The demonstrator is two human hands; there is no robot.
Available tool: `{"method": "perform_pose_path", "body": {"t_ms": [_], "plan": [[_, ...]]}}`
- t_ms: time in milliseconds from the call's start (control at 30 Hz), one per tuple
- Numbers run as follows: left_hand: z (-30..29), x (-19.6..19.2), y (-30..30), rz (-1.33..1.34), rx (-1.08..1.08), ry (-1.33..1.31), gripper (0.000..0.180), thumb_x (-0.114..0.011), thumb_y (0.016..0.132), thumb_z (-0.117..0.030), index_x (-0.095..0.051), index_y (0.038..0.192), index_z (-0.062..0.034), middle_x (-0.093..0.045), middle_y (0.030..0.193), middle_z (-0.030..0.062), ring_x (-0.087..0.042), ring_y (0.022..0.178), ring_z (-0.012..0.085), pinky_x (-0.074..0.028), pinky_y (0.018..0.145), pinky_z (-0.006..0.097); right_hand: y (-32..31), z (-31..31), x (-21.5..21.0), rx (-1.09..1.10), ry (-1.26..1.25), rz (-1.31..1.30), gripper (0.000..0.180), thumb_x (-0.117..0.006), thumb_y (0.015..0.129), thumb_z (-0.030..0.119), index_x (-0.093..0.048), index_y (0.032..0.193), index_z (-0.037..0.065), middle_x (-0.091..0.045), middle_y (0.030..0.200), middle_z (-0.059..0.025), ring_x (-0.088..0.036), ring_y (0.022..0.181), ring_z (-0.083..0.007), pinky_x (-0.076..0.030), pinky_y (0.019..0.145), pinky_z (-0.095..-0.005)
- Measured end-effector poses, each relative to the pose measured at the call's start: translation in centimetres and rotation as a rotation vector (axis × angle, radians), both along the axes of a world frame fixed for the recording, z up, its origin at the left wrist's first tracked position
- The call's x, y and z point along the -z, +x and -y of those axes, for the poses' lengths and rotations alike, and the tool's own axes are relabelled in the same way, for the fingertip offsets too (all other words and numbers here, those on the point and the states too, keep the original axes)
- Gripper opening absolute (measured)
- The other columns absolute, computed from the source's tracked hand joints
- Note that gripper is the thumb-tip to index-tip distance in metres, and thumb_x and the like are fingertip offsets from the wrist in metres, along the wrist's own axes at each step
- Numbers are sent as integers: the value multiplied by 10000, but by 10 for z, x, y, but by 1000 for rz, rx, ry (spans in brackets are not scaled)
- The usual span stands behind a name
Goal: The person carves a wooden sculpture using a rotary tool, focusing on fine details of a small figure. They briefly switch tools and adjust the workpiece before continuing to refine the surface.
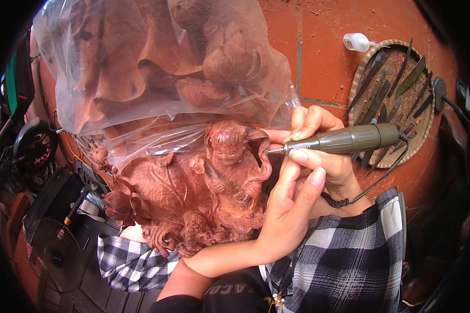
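Observation:
My right hand grips an olive-green rotary carving tool like a pen. Its thin metal bit points left, at the looped ribbon beside the head of a small carved figure; whether it touches cannot be told. That figure belongs to a reddish-brown wood carving, with a big rounded body and swirling detail at the base. My left hand reaches across from below, close against the carving's right side and under the tool. Its thumb is stretched out, and some fingers are hidden.
Clear plastic sheeting covers a larger carving behind. On the red tiled floor, a round woven tray holds several dark files or blades, beside a white squeeze bottle. The tool's coiled cord hangs at right; a fan stands lower left.

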State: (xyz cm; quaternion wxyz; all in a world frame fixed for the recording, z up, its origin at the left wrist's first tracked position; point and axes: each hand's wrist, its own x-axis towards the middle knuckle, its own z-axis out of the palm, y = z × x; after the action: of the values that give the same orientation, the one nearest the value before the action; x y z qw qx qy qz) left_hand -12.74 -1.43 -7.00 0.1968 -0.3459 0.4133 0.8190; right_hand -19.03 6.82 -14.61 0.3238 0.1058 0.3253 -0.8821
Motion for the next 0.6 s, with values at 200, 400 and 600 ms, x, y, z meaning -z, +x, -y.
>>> {"method": "perform_pose_path", "body": {"t_ms": [200,400,600], "plan": [[-3,1,-1,12,23,-6,427,-483,1028,-169,-366,1389,28,-441,1340,88,-472,1152,121,-377,995,278,-1,0,-2,42,-42,73,159,-682,764,-40,-543,804,26,-450,813,-36,-556,755,-114,-512,997,-510],[-2,3,1,-14,54,-22,441,-490,1027,-175,-352,1395,24,-448,1315,68,-482,1121,104,-396,953,257,-1,0,-2,41,-37,58,163,-685,760,-39,-540,798,26,-448,814,-35,-568,757,-118,-515,995,-508],[-1,0,0,-17,-19,28,430,-486,1027,-164,-359,1396,17,-491,1263,74,-483,1139,110,-369,994,269,2,2,4,43,-38,-17,137,-697,762,-39,-582,820,6,-485,798,-47,-569,753,-126,-498,1010,-509]]}}
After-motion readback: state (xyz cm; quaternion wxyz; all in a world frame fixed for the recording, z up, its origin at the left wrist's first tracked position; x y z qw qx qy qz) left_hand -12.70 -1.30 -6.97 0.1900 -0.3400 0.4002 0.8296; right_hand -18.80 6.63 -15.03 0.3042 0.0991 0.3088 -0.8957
